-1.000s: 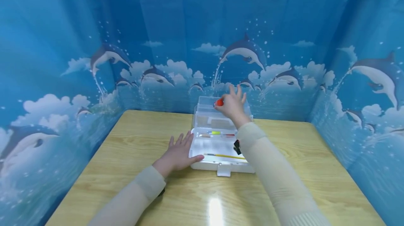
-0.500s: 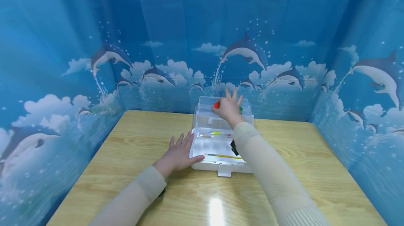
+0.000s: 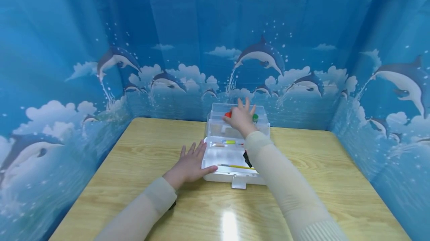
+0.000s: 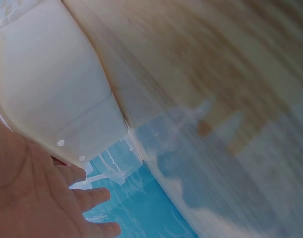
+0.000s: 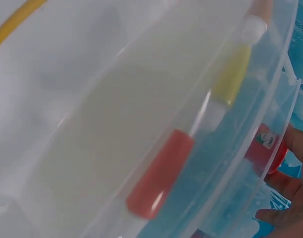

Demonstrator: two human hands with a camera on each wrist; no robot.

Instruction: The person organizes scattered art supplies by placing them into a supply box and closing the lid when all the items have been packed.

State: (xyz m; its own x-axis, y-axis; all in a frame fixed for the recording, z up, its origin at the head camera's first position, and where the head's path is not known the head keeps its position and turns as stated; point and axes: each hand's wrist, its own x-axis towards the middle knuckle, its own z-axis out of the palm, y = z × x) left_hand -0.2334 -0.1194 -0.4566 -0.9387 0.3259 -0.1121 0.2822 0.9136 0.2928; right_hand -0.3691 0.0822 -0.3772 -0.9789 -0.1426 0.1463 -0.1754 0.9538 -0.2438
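Note:
My left hand (image 3: pixel 189 166) lies with its fingers spread against the left side of an open clear-and-white plastic case (image 3: pixel 218 177). In the left wrist view its fingers (image 4: pixel 92 198) stretch along the case's white outer wall. At the back of the case, my right hand (image 3: pixel 240 120) pinches a small red jar (image 5: pixel 263 145) with a label, seen through clear plastic in the right wrist view. Only its red top (image 3: pixel 228 114) shows in the head view. A small green-topped jar (image 3: pixel 255 117) stands just right of that hand in the back section.
Across the case's middle compartment lie slim tools with yellow (image 5: pixel 231 77), red (image 5: pixel 160 174) and tan (image 3: pixel 219 145) parts. A thin yellow paintbrush-like stick (image 3: pixel 236 166) lies near the front. The front latch (image 3: pixel 239 182) hangs down. A dolphin-print curtain (image 3: pixel 181 46) surrounds the wooden table (image 3: pixel 151 147).
My right hand has moved slightly left and down with the red jar, lowering it at the back of the case. The green-topped jar has come into view. My left hand stays put.

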